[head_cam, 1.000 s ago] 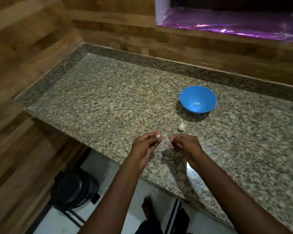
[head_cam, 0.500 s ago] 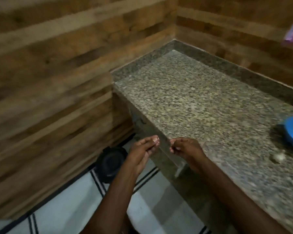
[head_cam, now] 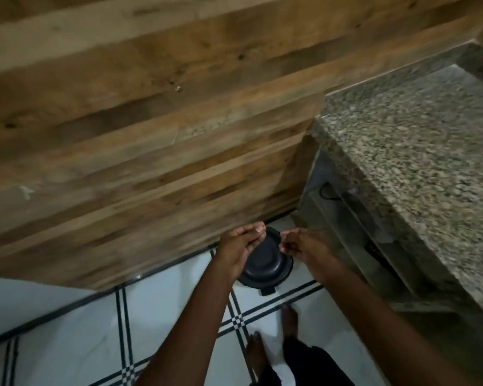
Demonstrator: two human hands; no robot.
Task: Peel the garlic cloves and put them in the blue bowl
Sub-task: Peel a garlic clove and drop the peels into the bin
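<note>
Pretty dim and soft all over, motion-smeared wood wall (head_cam: 129,129), darkest under the counter (head_cam: 418,151), wide-angle bending at edges.

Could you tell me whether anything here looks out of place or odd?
Nothing looks spilled or damaged. The one oddity: both hands, left hand and right hand, are held over a black bin on the floor, away from the granite counter.

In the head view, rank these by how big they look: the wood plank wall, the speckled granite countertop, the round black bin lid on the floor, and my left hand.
1. Wood plank wall
2. Speckled granite countertop
3 and 4. Round black bin lid, partly hidden, and left hand look alike; the hand is nearer the camera, so unranked.
</note>
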